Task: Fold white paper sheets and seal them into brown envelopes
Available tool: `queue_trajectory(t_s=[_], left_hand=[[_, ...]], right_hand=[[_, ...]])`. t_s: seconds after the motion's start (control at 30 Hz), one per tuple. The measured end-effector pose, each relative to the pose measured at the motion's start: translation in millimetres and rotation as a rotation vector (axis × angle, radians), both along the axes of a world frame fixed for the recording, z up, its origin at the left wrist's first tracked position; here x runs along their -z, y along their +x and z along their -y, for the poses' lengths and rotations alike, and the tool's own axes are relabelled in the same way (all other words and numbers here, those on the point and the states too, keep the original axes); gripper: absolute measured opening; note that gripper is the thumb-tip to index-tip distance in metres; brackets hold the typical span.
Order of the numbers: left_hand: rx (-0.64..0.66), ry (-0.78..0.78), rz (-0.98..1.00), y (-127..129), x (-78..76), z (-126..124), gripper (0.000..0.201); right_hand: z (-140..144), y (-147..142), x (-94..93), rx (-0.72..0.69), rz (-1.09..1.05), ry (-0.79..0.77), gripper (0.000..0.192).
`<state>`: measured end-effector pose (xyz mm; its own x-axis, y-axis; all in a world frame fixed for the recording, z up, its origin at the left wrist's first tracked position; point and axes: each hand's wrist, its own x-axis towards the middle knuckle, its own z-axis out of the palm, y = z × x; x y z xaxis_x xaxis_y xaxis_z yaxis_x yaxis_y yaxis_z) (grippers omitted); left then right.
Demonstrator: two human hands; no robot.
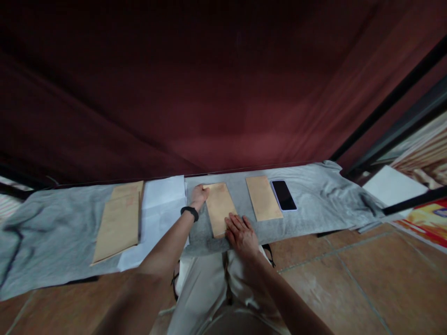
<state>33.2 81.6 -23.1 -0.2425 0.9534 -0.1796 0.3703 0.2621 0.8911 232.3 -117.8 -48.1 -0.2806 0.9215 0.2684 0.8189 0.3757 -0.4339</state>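
Cloth point(52, 232), grey and rumpled, runs the whole way across as a long narrow strip, its left end bare and creased. Right of that end lie large brown envelopes point(118, 218), overlapping one another and stretching from close to the far edge down towards the near edge; the upper one has a faint reddish mark. Their right side rests over white paper point(160, 209), which spans the cloth from far edge to near edge.

Next comes the left hand point(199, 195), a black band point(189, 213) on its wrist. Its fingers are curled in, and it grips the far left corner of the middle envelope point(220, 209). This smaller tan envelope lies flat at about the middle of the cloth, slightly slanted. The right hand point(243, 236) is open, palm down, its fingers laid on the envelope's near right corner.

Just beside, apart from both hands, another tan envelope point(263, 197) lies at a similar slant. A dark-screened phone point(284, 195) with a pale purple rim sits close to its right side. Past the cloth's right end, a white panel point(394, 186) leans near a red and yellow printed sheet point(431, 221).
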Motion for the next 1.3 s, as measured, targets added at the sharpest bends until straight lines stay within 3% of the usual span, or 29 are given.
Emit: queue_trajectory(t_s=[0.1,0.27,0.33,0.43,0.5,0.57,0.7,0.9,1.1,1.3], left_hand=[[-0.005,0.005,-0.207,2.6,-1.3,0.3,0.005],[0.0,0.126,-0.444,14.9,-5.4,17.4,0.048],[0.115,0.299,-0.588,23.8,-3.0,24.9,0.056],[0.463,0.514,-0.801,41.0,8.4,32.1,0.051],[0.591,0.486,-0.877,51.2,19.0,33.4,0.053],[0.599,0.415,-0.931,57.6,28.4,31.8,0.057],[0.621,0.379,-0.973,58.9,36.0,24.1,0.06],[0.662,0.387,-0.981,56.9,32.3,30.1,0.059],[0.748,0.42,-0.961,54.5,35.0,68.6,0.059],[0.815,0.414,-0.867,43.3,34.8,118.7,0.055]], right_hand=[[-1.0,-0.8,2.0,0.002,0.017,0.015,0.045],[-0.8,-2.4,1.9,0.014,0.036,0.048,0.043],[-0.5,-2.9,1.4,0.018,0.038,0.06,0.043],[-0.8,-3.1,2.2,0.022,0.035,0.07,0.043],[-1.6,-3.0,4.0,0.026,0.031,0.077,0.043],[-2.5,-2.8,6.5,0.025,0.029,0.089,0.045],[-3.5,-2.4,10.4,0.012,0.033,0.111,0.046],[-2.8,-2.1,12.1,0.006,0.025,0.11,0.046],[-2.2,0.0,16.4,0.013,-0.047,0.099,0.045],[-2.6,7.2,23.9,0.148,-0.216,0.073,0.043]])
